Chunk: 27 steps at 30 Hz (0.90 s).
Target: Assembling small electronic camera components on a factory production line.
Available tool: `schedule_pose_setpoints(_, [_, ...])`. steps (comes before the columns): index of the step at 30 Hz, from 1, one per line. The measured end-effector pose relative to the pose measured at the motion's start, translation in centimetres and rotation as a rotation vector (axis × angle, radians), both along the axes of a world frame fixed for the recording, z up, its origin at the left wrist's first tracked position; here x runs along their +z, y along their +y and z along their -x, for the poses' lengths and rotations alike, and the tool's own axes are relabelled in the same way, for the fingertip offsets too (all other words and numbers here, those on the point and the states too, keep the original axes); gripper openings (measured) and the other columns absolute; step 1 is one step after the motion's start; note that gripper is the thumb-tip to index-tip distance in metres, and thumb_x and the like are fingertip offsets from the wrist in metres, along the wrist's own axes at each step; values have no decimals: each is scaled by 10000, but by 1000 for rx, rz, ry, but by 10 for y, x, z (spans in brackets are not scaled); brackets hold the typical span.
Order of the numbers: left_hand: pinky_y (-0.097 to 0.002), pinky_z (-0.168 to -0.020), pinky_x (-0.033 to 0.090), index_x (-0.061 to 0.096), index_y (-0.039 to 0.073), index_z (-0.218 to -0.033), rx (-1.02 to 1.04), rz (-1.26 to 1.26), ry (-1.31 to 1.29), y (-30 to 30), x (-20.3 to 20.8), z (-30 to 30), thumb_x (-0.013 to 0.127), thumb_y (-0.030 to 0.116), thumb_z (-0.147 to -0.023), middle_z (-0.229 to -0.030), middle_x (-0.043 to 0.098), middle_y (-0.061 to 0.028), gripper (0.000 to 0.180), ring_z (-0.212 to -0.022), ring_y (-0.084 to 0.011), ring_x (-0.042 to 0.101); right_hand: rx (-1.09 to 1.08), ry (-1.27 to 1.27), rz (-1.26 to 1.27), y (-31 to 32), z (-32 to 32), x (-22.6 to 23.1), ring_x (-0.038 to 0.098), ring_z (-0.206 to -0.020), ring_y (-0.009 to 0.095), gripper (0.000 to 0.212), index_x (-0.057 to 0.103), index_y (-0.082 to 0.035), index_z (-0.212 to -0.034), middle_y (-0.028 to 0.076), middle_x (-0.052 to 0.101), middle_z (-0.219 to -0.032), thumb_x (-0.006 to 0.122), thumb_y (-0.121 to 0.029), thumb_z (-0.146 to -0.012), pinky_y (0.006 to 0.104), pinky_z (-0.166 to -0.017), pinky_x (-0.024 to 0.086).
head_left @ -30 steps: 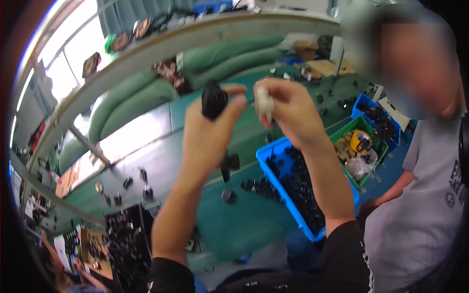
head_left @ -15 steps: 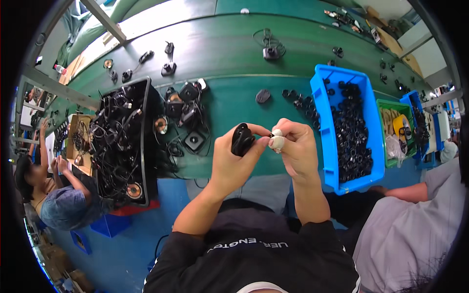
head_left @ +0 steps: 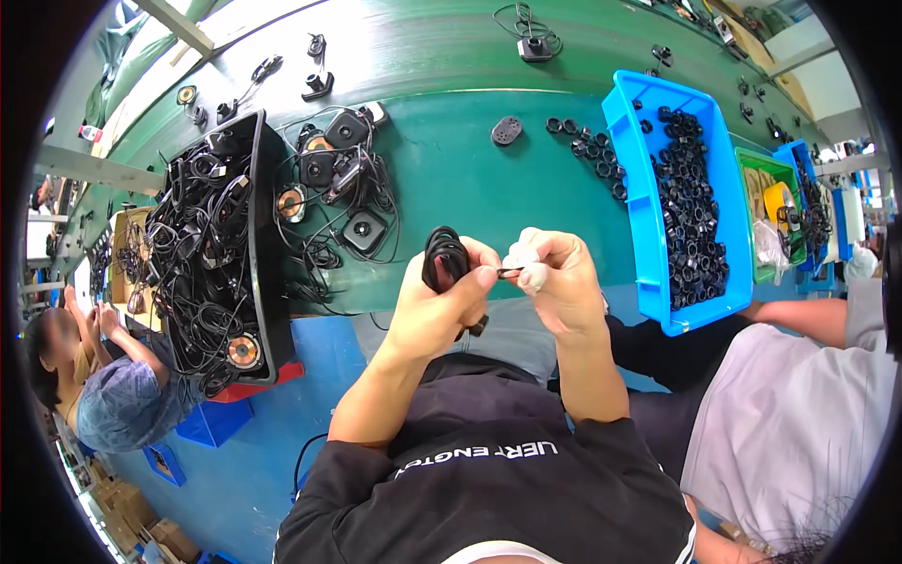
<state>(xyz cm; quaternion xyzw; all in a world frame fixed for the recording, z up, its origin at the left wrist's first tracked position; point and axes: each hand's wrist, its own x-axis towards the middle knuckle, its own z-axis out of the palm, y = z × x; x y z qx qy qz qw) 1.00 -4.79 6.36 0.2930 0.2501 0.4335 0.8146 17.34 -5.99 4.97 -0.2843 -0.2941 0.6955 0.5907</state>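
Note:
My left hand (head_left: 418,315) is closed round a coiled black cable (head_left: 444,254), and its thumb and forefinger pinch a thin stretch of it. My right hand (head_left: 571,293), with white covers on thumb and forefinger, pinches the cable's thin dark end (head_left: 508,273) close to the left fingertips. Both hands are over the near edge of the green table, in front of my body. A dark end piece (head_left: 475,327) shows under my left hand. Beyond the hands lies a small oval black part with holes (head_left: 506,131).
To the left stands a black crate (head_left: 270,254) heaped with cables; beside it lie square black devices (head_left: 363,230) and a copper-centred disc (head_left: 290,202). On the right, a blue bin (head_left: 642,268) holds black rings, with loose rings (head_left: 601,155) beside it. People sit on both sides.
The view has shifted, so table items sit higher. Both hands still hold the cable; its thin end now shows stretched between them, and the coil has tilted in my left hand.

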Motion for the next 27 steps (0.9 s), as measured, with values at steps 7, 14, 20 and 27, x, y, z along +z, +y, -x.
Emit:
schedule_pose_setpoints(7, [-186, -393, 166, 536, 10, -1013, -152, 267, -558, -3, -37, 4, 573, 44, -893, -575, 402, 6, 130, -441, -30, 244, 200, 193, 37, -11, 7, -4, 470, -826, 150, 42, 578, -19, -882, 82, 551, -892, 588, -56, -866, 251, -765, 379])
schedule_pose_setpoints(14, [-180, -400, 175, 546, 20, -989, -177, 324, -250, -11, -39, 7, 594, 60, -893, -581, 386, 25, 115, -443, -28, 256, 77, -15, -248, -25, 3, -25, 451, -886, 193, 35, 523, -56, -914, 95, 534, -945, 534, -50, -881, 291, -805, 368])
schedule_pose_setpoints(20, [-183, -408, 194, 564, 39, -957, -129, 293, -72, -18, -41, 7, 611, 72, -890, -603, 406, 31, 88, -448, -32, 265, -84, -29, -243, -31, 11, -39, 460, -886, 208, 54, 503, -71, -911, 94, 537, -917, 533, -35, -885, 295, -786, 376])
schedule_pose_setpoints(27, [-200, -464, 264, 596, 55, -890, -42, -9, 420, -24, -39, 9, 606, 61, -887, -649, 470, 26, 12, -517, -49, 345, -78, -16, -253, -34, 9, -52, 473, -885, 210, 87, 474, -87, -952, 100, 552, -830, 528, -38, -903, 276, -730, 399])
